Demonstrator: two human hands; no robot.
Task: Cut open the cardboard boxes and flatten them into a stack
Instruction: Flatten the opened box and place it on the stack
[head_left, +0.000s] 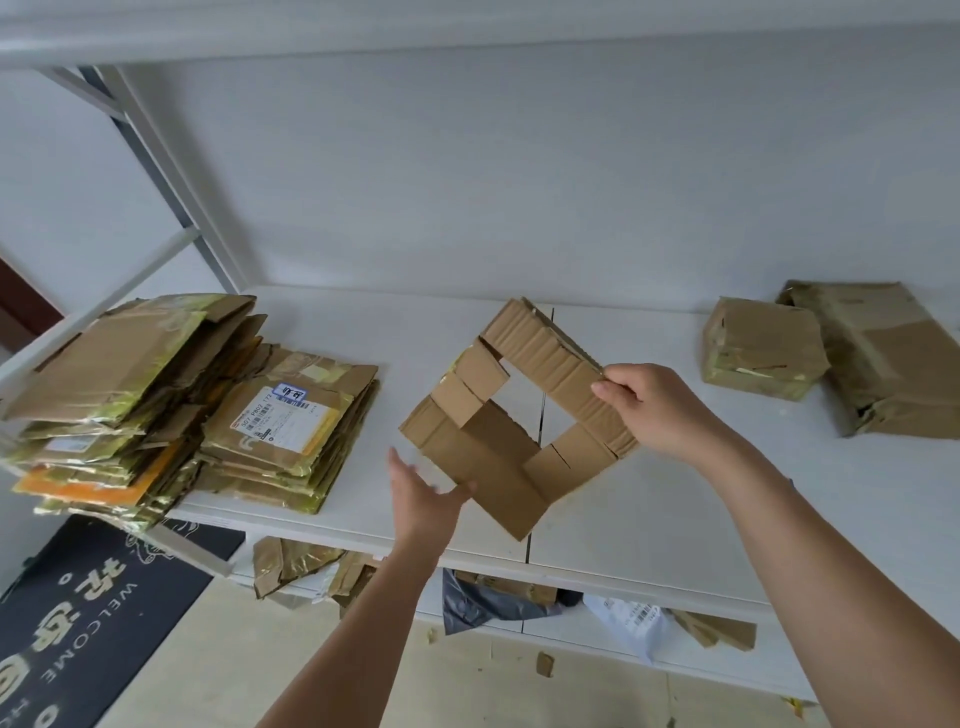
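White shelf (675, 519) below; right hand (657, 410) fingers pinch opened box (514, 415); left hand (423, 499) fingers apart beside it.

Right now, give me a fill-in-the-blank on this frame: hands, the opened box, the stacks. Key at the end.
1. The right hand pinches the opened box by its ____ edge.
2. The left hand, fingers straight, is ____ near the box's lower corner.
3. The flattened stacks lie on the shelf's ____ side.
4. The number of still-taped boxes at the far right is ____.

Missing words: right; open; left; two
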